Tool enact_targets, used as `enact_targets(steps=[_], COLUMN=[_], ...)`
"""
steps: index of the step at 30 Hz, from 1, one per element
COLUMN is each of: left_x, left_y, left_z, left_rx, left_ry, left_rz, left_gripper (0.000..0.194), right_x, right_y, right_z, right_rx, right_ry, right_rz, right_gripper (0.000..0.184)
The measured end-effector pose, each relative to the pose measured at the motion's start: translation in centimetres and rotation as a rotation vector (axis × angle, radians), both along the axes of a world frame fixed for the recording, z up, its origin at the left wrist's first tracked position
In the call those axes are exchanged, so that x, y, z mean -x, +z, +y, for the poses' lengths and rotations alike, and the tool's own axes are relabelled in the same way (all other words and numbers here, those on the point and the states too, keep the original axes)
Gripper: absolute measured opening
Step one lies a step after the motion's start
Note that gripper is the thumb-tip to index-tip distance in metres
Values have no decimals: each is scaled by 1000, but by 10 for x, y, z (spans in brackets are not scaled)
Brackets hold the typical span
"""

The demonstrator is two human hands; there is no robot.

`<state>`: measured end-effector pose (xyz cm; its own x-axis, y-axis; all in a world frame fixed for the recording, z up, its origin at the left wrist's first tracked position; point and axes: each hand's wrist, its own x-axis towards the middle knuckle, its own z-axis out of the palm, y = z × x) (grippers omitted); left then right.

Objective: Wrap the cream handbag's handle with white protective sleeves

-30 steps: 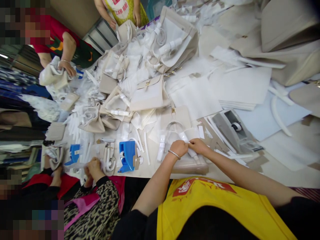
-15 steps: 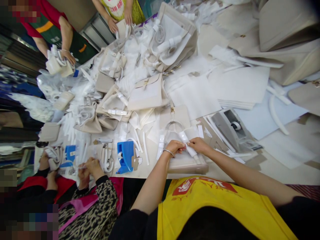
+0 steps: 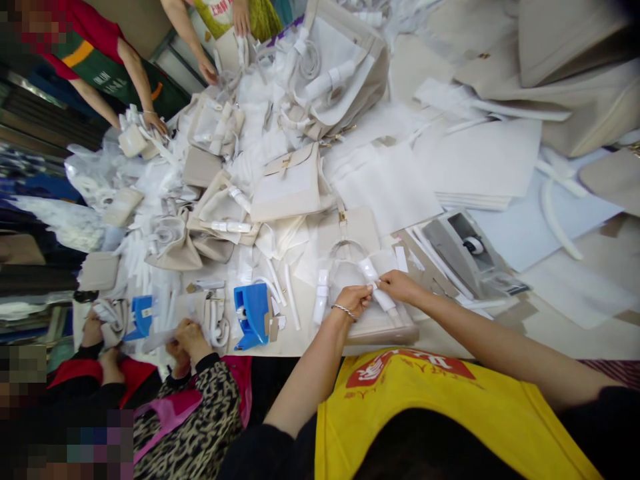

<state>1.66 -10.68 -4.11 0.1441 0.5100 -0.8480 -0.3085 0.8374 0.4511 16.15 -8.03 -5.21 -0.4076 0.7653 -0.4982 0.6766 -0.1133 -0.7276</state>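
Note:
A beige handbag (image 3: 380,323) lies at the near table edge in front of me, its curved handle (image 3: 350,250) partly bound in white foam wrap (image 3: 377,283). My left hand (image 3: 353,300), with a bracelet at the wrist, pinches the wrap on the handle's right side. My right hand (image 3: 397,287) pinches the same wrap from the other side, fingertips almost touching the left hand's. Another white wrap piece (image 3: 323,293) sits on the handle's left side.
A blue tape dispenser (image 3: 253,313) stands left of my hands, a grey one (image 3: 463,257) to the right. Beige bags (image 3: 287,183) and stacked white sheets (image 3: 475,163) cover the table. Other people's hands (image 3: 187,333) work at the left and far side.
My two hands have stayed together on the wrapped handle, shifting slightly up and working the wrap. The people at the far left moved their hands and bags.

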Motion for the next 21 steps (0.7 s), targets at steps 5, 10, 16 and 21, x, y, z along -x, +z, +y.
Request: enact_targets(steps=[5,10,16,21], left_x=[-10,-11,-6,1], left_y=[2,1,-4,-8], left_z=[-3,-6,-4,1], left_rx=[11,-7,-24,22], left_ry=[79,60,36,56], left_rz=[64,145,84,-59], left_gripper=[13,17,19,15], right_x=[2,4,8,15], right_y=[9,20,27,33], right_z=[6,11,17,20], right_rx=[33,75,86,113], right_ry=[91,157,225,253], right_rz=[-111,-211,-254,-285], right_gripper=[28,28,28,27])
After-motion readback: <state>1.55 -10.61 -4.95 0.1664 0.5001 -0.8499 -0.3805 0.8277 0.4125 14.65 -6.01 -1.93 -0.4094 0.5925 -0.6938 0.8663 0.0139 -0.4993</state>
